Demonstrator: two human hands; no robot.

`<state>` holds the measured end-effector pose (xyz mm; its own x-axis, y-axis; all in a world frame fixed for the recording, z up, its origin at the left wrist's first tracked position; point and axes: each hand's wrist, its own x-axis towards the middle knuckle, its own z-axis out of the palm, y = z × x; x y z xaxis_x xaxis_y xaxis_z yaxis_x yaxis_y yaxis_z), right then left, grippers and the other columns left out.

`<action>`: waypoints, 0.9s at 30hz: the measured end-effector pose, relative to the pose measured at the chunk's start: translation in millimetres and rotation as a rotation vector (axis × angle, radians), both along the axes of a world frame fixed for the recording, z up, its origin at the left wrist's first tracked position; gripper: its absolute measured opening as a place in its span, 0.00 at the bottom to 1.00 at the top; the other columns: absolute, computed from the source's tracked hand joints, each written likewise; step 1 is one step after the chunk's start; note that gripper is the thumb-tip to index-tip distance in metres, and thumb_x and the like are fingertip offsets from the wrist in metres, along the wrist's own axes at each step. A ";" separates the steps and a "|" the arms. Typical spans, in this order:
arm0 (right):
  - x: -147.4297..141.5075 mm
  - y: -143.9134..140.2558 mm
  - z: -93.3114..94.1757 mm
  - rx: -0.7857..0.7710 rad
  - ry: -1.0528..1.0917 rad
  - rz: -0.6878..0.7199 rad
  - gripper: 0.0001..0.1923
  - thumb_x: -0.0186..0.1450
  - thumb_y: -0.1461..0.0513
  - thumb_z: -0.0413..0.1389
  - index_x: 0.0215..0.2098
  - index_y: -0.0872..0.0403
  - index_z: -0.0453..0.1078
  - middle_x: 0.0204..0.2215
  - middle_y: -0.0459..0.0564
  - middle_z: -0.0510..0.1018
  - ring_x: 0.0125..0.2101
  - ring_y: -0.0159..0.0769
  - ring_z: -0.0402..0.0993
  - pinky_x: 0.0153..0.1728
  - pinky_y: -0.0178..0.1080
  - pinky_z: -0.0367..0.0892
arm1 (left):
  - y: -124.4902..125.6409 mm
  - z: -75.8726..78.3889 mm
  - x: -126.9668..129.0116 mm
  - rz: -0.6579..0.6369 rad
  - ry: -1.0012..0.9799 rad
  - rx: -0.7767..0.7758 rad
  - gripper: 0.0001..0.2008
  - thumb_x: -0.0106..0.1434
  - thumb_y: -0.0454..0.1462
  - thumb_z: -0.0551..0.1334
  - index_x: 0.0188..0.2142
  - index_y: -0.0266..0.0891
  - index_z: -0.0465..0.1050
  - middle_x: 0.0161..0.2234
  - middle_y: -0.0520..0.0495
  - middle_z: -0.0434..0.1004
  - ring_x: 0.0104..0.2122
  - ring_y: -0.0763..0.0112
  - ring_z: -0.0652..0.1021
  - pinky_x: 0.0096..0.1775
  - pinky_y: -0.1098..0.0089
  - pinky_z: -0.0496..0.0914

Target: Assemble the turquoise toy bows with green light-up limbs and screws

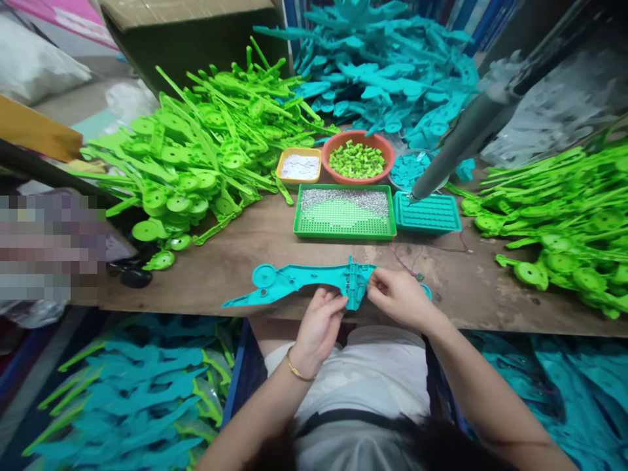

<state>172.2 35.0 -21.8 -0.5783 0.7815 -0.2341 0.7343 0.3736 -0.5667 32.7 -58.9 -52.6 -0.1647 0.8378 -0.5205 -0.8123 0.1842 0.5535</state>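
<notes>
A long teal plastic toy shell [294, 280] lies along the front edge of the wooden table [275, 242]. My left hand [318, 327], with a gold bangle at the wrist, grips the shell's lower grip part from below. My right hand [400, 297] pinches the shell's right end near its top. Thin wires [412, 258] run across the table just beyond my right hand. Whether a small part sits between my right fingers is hidden.
A green tray of small metal screws [344, 210], a teal tray [426, 212], a yellow dish [299, 165] and an orange bowl of green bits [358, 157] stand mid-table. Green shell piles [206, 144] [564, 222] flank them; teal shells [387, 72] lie behind. A grey tool [461, 140] hangs overhead.
</notes>
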 end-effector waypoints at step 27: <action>-2.7 1.6 -18.0 0.067 0.004 -0.010 0.15 0.67 0.57 0.50 0.47 0.50 0.73 0.32 0.47 0.82 0.31 0.36 0.77 0.31 0.35 0.61 | 10.6 -5.1 -0.8 0.024 -0.065 -0.078 0.11 0.43 0.27 0.71 0.27 0.35 0.74 0.29 0.50 0.77 0.34 0.71 0.76 0.45 0.68 0.67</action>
